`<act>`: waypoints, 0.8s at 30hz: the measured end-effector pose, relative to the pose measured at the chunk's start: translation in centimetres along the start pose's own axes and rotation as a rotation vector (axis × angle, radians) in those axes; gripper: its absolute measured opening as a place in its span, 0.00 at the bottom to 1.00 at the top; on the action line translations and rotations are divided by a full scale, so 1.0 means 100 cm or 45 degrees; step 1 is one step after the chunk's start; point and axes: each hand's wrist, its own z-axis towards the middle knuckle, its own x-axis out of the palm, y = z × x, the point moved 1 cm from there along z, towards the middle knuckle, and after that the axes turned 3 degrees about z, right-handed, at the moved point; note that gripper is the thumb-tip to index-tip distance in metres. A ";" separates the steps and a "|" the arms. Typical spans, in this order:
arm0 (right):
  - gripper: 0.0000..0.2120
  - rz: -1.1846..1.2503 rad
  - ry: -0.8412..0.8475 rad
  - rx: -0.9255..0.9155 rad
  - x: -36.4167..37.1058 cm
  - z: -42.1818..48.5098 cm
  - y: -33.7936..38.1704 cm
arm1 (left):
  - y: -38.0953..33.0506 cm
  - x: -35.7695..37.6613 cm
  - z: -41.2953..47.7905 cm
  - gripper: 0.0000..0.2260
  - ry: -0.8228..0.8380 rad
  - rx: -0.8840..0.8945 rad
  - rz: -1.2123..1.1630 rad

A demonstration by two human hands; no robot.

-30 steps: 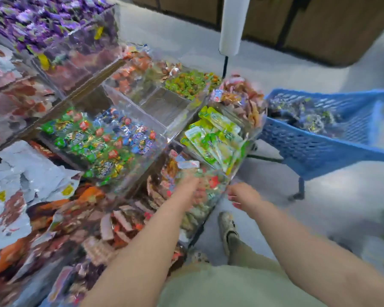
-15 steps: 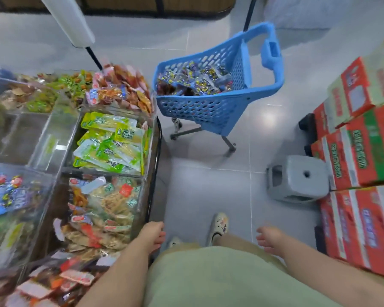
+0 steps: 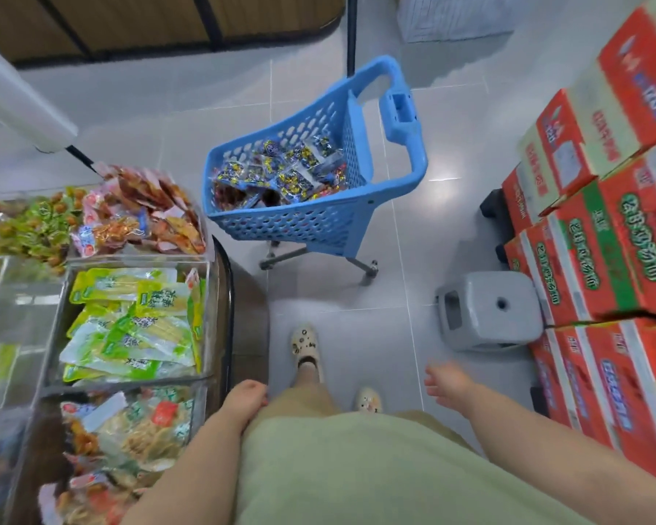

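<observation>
appears between loads: left hand (image 3: 245, 401) loosely curled, empty, beside snack bin (image 3: 199, 407); right hand (image 3: 445, 384) relaxed, spread, empty. next, step to blue cart (image 3: 292, 225) ahead, well apart, and grip packets (image 3: 281, 172).

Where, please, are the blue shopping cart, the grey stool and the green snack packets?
blue shopping cart (image 3: 292, 225): head view, on its perforated near wall.
grey stool (image 3: 515, 323): head view, on its flat top.
green snack packets (image 3: 129, 335): head view, on a packet in the middle of the clear bin.
</observation>
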 end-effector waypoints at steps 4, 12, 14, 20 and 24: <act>0.09 0.049 0.027 0.106 0.022 0.012 0.015 | -0.040 -0.024 0.028 0.15 0.054 0.042 0.272; 0.05 0.186 -0.055 0.024 0.058 0.014 0.157 | -0.137 -0.114 0.098 0.15 0.100 0.084 0.086; 0.05 0.195 -0.081 -0.014 0.071 0.013 0.193 | -0.153 -0.139 0.115 0.11 0.110 0.051 0.028; 0.07 0.079 -0.016 -0.119 0.120 0.012 0.287 | -0.188 -0.197 0.162 0.12 0.069 0.004 0.046; 0.07 0.213 0.088 -0.219 0.146 0.013 0.356 | -0.202 -0.204 0.168 0.09 0.123 -0.081 -0.083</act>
